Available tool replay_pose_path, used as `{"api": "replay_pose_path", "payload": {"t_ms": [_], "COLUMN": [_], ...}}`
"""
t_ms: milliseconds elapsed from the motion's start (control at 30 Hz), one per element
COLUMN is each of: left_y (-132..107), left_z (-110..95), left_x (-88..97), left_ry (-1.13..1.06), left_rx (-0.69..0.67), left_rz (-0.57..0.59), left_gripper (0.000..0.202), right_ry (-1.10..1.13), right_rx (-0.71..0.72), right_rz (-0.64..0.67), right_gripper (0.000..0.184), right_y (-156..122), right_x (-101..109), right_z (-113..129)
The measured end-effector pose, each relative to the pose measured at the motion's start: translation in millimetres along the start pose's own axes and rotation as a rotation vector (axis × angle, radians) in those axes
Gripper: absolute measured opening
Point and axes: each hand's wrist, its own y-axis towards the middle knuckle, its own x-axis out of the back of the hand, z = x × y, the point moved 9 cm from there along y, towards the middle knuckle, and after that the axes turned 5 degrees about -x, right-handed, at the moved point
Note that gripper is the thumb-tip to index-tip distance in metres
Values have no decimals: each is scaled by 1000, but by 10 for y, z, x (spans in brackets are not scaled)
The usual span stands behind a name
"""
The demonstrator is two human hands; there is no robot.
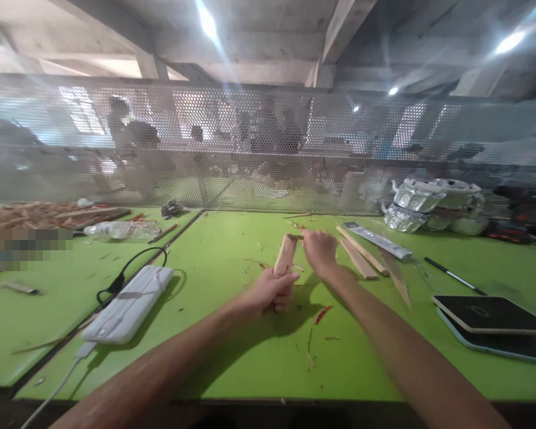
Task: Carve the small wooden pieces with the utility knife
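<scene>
The pale wooden block (285, 255) stands tilted above the middle of the green table (232, 369), with your left hand (274, 289) wrapped around its lower end and your right hand (320, 250) curled in a fist beside its upper end, though I cannot tell what that fist holds. Just right of your hands lie wooden strips (358, 260) and a silvery sleeve (377, 239); farther out, you have a white power bank (127, 305) to the left, a dark-topped slab (495, 314) to the right, and a perforated screen (250, 137) across the back.
</scene>
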Motion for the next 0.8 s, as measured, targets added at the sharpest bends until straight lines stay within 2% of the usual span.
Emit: {"api": "replay_pose_path", "payload": {"t_ms": [100, 167, 233, 333, 433, 600, 800], "left_y": [-39, -56, -64, -58, -37, -23, -20], "left_z": [-40, -119, -143, -133, -143, -134, -77], "left_x": [-151, -168, -134, -18, 69, 71, 86], "left_ry": [16, -32, -45, -31, -34, -106, -89], "left_rx": [-8, -40, -11, 44, 27, -21, 41], "left_rz": [90, 92, 92, 58, -6, -110, -156], "left_gripper": [54, 56, 59, 59, 53, 47, 44], "right_ry": [23, 34, 48, 30, -27, -109, -113], "right_rx": [-71, -130, -150, -1, 114, 89, 85], "right_rz": [30, 27, 3, -47, -67, -44, -46], "right_gripper": [35, 33, 33, 31, 28, 33, 35], "right_y": [75, 107, 118, 91, 22, -45, -74], "right_x": [-71, -79, -46, 37, 67, 46, 61], "right_z": [-167, -292, -359, -227, -59, 8, 58]}}
